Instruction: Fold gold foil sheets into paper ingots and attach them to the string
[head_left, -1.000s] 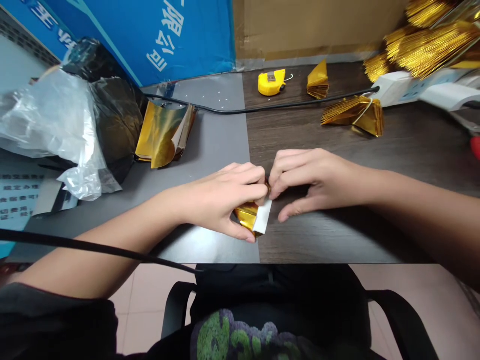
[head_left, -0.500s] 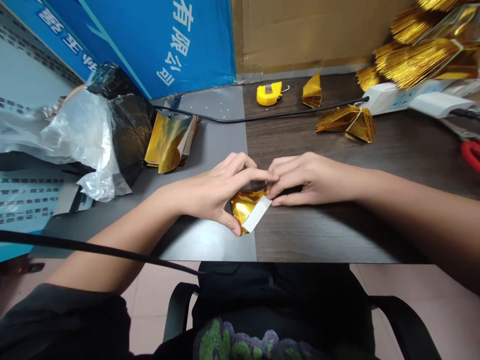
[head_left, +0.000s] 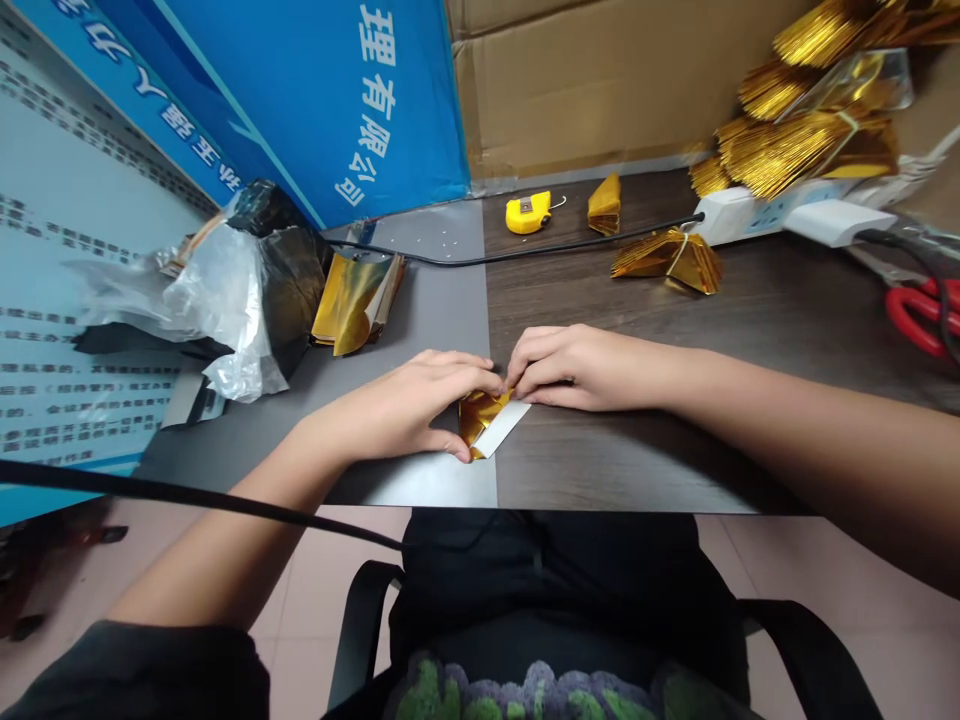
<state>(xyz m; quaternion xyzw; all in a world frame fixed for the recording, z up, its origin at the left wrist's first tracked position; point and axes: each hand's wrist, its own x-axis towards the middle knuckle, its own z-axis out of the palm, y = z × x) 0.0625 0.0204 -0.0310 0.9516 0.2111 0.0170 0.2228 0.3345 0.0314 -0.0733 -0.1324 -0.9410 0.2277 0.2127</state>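
A small sheet of gold foil paper point(head_left: 478, 412) lies on the table near its front edge, with a white strip point(head_left: 501, 430) along its right side. My left hand point(head_left: 412, 405) holds the foil from the left, thumb at the near corner and forefinger at the far one. The fingers of my right hand point(head_left: 566, 368) are closed at the far right corner, where foil and strip meet. Its fingertips partly hide that corner. Left of the hands is a stack of gold foil paper point(head_left: 349, 300).
A yellow tape measure point(head_left: 528, 212), a folded gold piece point(head_left: 604, 205) and a tied gold fan point(head_left: 671, 260) lie behind the hands. A black cable runs to a power strip point(head_left: 724, 215). Red-handled scissors point(head_left: 916, 310) are at right, plastic bags point(head_left: 240, 290) at left, cardboard point(head_left: 600, 80) behind.
The view has shifted a little. My left forefinger has drawn in closer to the foil, and the far side of the foil looks folded down flatter. My right fingers stay at the corner.
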